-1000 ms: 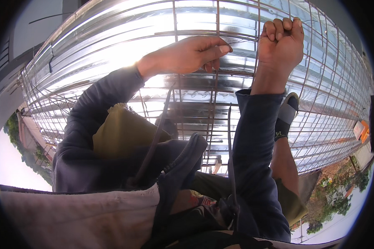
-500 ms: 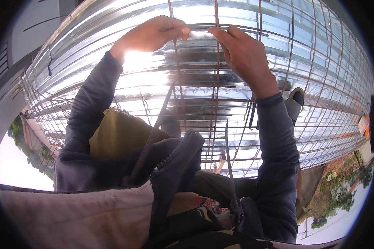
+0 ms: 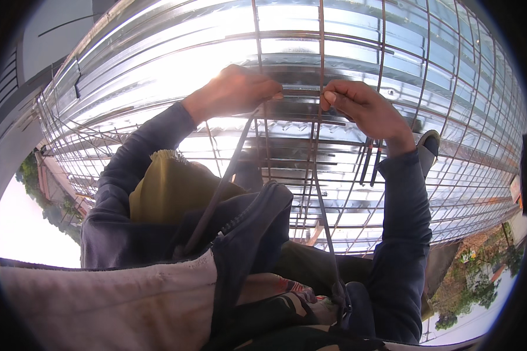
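Observation:
Over a mesh of thin steel rebar [image 3: 382,64], both of my hands work at about the same height. My left hand [image 3: 237,90] is closed, thumb and fingers pinched together beside an upright bar. What it pinches, if anything, is too small to make out. Opposite it, my right hand [image 3: 366,108] is also closed in a pinch, its fingertips against or just beside another upright bar [image 3: 320,64]. A short crosswise bar runs between the two hands. Below my right wrist, a dark two-handled tool [image 3: 369,164], like pincers, shows among the bars.
Shiny ribbed metal decking [image 3: 175,70] lies under the mesh, with strong glare at the left. A dark shoe [image 3: 429,149] rests on the mesh at the right. Cords [image 3: 216,193] from my jacket hang in front. A grey wall [image 3: 47,47] stands at the far left.
Both hands have come back toward my body, from a farther crosswise bar to a nearer one. They are slightly wider apart. The view has shifted a little; the two-handled tool stays among the bars.

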